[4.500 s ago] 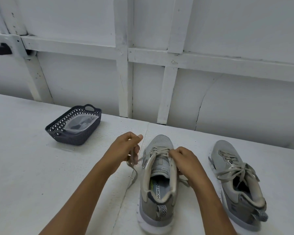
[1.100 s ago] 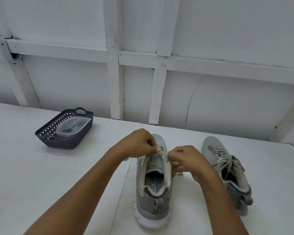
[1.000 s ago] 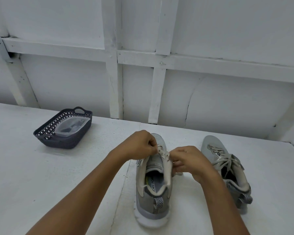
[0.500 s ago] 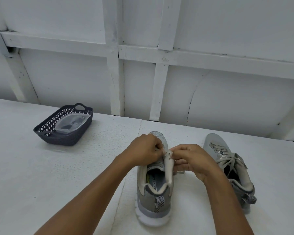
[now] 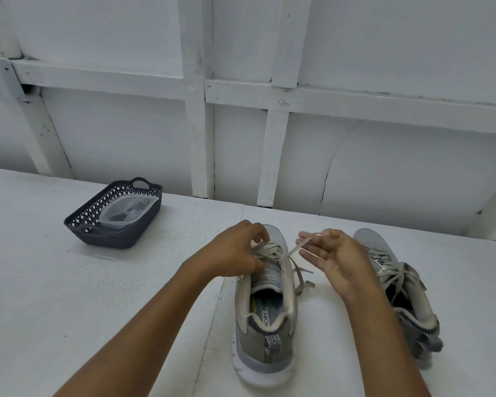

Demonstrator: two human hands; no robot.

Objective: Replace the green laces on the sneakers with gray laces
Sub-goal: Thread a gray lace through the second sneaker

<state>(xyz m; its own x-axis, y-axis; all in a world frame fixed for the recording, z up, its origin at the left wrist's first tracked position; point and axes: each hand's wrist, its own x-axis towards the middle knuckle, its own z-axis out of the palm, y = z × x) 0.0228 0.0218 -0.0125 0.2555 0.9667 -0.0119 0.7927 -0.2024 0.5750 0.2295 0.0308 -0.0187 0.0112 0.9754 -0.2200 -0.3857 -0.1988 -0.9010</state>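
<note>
Two grey sneakers stand on the white table, heels toward me. The near sneaker [image 5: 265, 305] is in the middle, partly laced with a pale lace [image 5: 297, 275]. My left hand [image 5: 235, 255] rests on its left side and pinches the crossed lace over the eyelets. My right hand [image 5: 331, 253], just right of the shoe, pinches the lace's free end and holds it taut and raised from the right eyelets. A loose part of the lace hangs down the shoe's right side. The second sneaker [image 5: 400, 285] stands further right, laced and tied, partly behind my right forearm.
A dark perforated basket [image 5: 112, 224] sits at the back left of the table [image 5: 69, 296], holding a clear plastic bag [image 5: 128, 212] with dark contents. A white panelled wall [image 5: 241, 124] rises right behind the table.
My right hand has moved away to the right of the near sneaker, drawing a length of lace out taut. My left hand stays at the eyelets. The view has shifted slightly.
</note>
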